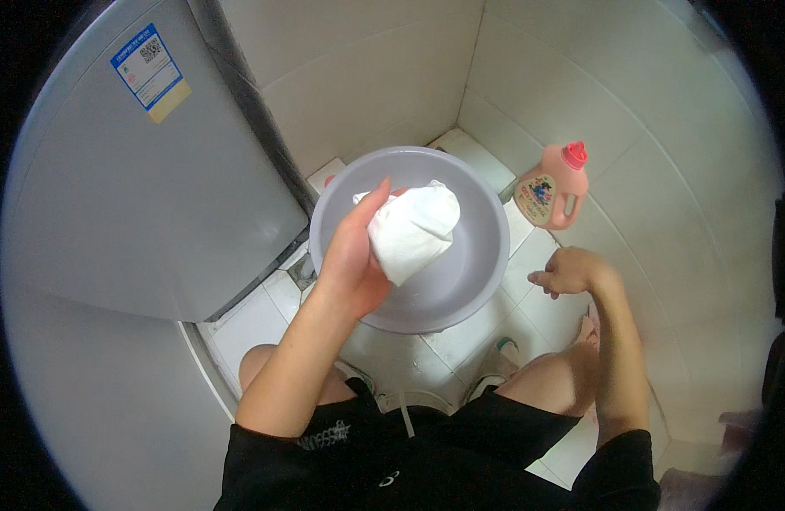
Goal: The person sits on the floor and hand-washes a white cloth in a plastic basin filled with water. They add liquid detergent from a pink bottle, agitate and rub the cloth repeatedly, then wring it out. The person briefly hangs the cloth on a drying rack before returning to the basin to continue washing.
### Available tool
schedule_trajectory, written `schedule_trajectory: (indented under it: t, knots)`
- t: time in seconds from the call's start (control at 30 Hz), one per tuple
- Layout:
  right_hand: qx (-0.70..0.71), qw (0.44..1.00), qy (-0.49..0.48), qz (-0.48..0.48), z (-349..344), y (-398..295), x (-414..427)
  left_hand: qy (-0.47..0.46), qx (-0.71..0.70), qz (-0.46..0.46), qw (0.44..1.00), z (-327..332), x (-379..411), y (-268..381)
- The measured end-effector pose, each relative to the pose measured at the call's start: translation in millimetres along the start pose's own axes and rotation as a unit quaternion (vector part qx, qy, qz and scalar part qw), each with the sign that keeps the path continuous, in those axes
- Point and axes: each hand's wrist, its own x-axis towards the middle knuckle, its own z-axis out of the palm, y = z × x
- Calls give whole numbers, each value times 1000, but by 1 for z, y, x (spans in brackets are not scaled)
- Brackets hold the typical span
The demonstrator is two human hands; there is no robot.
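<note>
My left hand (360, 255) grips a bunched white cloth (414, 227), thumb on its near side. The cloth is held above a round pale-lavender plastic basin (456, 300), which rests low in front of me. Its folds hide what kind of item it is. Off to the right, my right hand (568, 273) hangs in the air with its fingers curled inward and nothing seen in it. Just beyond that hand stands a pink plastic detergent bottle (555, 188) with a red cap, a side handle and a printed label.
A grey appliance (156, 191) with a sticker fills the left side. Tiled walls (379, 76) meet in a corner behind the basin. White floor tiles (494, 326) lie under it. My bent knees (552, 383) flank the near side of the basin.
</note>
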Motion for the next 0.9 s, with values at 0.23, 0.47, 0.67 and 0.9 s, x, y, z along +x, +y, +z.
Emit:
schedule_trajectory:
  t: [0.23,0.47,0.67,0.9]
  knots:
    - [440,753,333,-359,-4,-122,-63,-140,-54,23,988,-8,7,-15]
    - [551,583,265,-535,22,-109,-42,-372,78,75,922,-46,-11,-6]
    - [547,470,50,-691,-3,-131,-7,-599,-97,101,788,-48,15,-24]
    - [551,450,-27,-702,-41,-129,39,-488,-125,219,835,-51,48,-22]
